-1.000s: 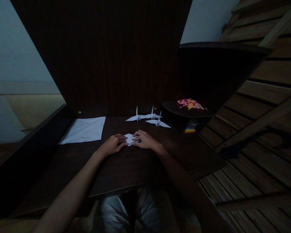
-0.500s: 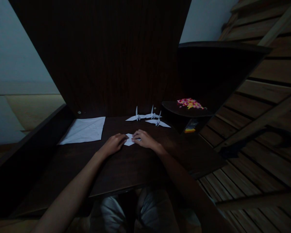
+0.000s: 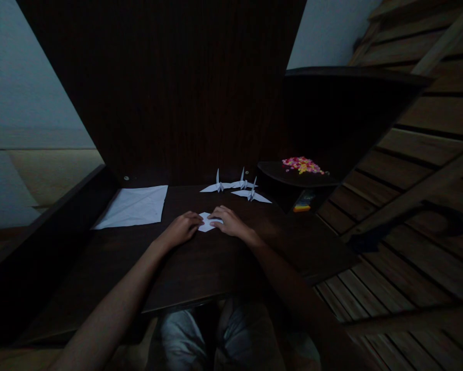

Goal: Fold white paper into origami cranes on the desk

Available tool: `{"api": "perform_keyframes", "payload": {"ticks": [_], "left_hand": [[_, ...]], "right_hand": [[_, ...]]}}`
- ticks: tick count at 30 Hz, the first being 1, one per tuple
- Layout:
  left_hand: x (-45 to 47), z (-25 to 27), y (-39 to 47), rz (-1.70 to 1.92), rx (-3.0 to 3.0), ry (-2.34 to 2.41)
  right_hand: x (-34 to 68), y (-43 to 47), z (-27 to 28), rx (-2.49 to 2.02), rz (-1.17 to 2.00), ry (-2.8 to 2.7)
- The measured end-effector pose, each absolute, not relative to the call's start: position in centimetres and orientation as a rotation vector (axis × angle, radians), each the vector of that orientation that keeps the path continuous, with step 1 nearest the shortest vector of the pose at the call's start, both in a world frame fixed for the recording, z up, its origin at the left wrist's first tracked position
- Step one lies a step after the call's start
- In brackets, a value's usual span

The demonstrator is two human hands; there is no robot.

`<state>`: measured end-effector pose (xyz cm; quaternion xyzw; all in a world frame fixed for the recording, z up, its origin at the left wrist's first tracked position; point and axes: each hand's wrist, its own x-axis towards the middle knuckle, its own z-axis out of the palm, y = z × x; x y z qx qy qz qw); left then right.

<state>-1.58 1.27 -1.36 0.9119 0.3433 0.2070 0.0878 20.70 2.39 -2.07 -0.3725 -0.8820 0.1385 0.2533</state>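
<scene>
A small white piece of folded paper (image 3: 205,225) lies flat on the dark desk, its outline pointed at top and bottom. From the left side, my left hand (image 3: 181,228) holds it down with closed fingers at its edge. My right hand (image 3: 232,223) grips the opposite side, the thumb lying across the paper and the fingers curled over the upper edge. Just beyond my hands stand three white paper cranes, a left one (image 3: 219,187), a back one (image 3: 243,183) and a front one (image 3: 252,195).
A creased white sheet (image 3: 136,207) lies on the desk (image 3: 200,268) at the left. On a low corner shelf (image 3: 283,174) at the right is a pile of small pink, red and yellow pieces (image 3: 303,165). Beneath it stands a small item with a yellow-orange base (image 3: 302,208).
My right hand has shifted slightly and its thumb now lies farther over the paper. My left hand stays almost in place, and the cranes and sheet have not moved.
</scene>
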Motion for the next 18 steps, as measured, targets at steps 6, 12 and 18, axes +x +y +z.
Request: {"api": "perform_keyframes", "payload": {"ticks": [6,12,18], "left_hand": [[-1.86,-1.46,1.46,0.619,2.676,0.991],[-2.11,-1.03,1.39,0.55,2.67,0.98],[-2.4,-1.36,1.82,0.509,2.69,0.96]], "right_hand": [[20.54,2.31,-1.88,-1.016,0.37,-2.412],[20.65,2.25,-1.89,-1.038,0.441,-2.366],[20.78,2.6,-2.54,-0.972,0.483,-2.337]]}}
